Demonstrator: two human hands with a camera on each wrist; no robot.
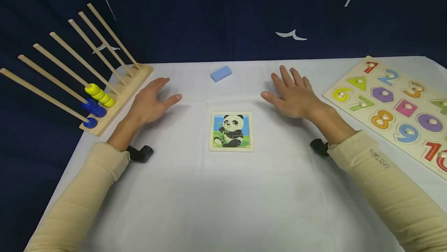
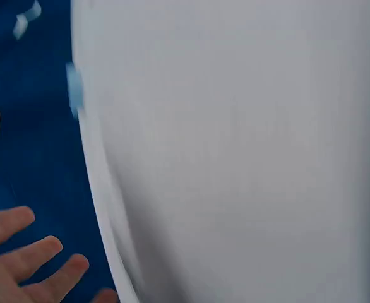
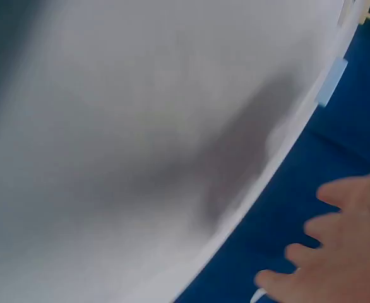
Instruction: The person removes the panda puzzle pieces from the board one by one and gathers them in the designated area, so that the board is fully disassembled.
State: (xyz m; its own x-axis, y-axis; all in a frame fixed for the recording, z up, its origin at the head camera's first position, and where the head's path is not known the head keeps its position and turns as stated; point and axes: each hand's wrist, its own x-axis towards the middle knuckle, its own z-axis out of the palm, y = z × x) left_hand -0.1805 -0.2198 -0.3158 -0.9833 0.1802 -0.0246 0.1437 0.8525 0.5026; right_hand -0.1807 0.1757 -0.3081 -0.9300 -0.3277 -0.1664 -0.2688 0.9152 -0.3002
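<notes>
My left hand is held over the left of the white table, thumb spread, beside the wooden bead abacus. Over the right side, with fingers fanned out, my right hand is nearest the wooden number board. Neither hand holds anything. Between them lies a small square panda puzzle in a pale wooden frame, its picture whole. Behind it sits a light blue block, seen also at the table edge in both wrist views. Spread fingers show in the left wrist view.
Blue and yellow beads are stacked on three of the abacus's tall, slanting rods. The number board carries coloured numerals and shapes with small knobs. A dark blue cloth with white figures hangs behind the table.
</notes>
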